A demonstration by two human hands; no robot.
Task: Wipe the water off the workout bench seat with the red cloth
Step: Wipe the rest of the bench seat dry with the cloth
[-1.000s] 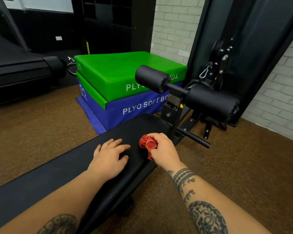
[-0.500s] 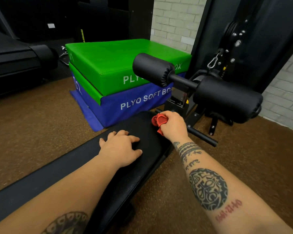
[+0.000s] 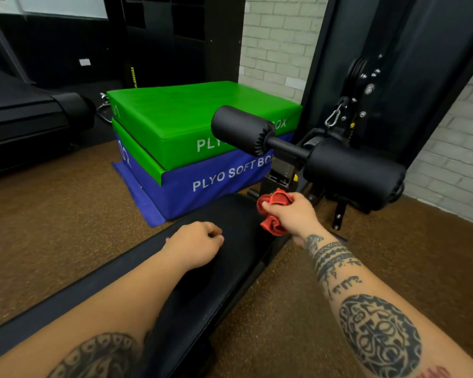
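Observation:
The black padded bench seat point(image 3: 230, 214) runs from the lower left up to the centre. My right hand point(image 3: 292, 214) grips the bunched red cloth point(image 3: 273, 211) at the far right corner of the seat, just in front of the bench's upright post. The cloth looks lifted slightly off the pad. My left hand point(image 3: 194, 245) hovers over the middle of the seat with its fingers curled and nothing in it. No water shows on the dark pad.
Two black foam leg rollers point(image 3: 350, 173) stick out on a bar just beyond the seat's end. Stacked green and blue plyo soft boxes point(image 3: 191, 143) sit behind on the left. A treadmill point(image 3: 25, 118) stands far left, a cable machine point(image 3: 366, 85) at the right. Brown flooring surrounds the bench.
My right hand carried the cloth along the seat to its far end and now lifts it. My left hand rose from lying flat on the pad and curled its fingers.

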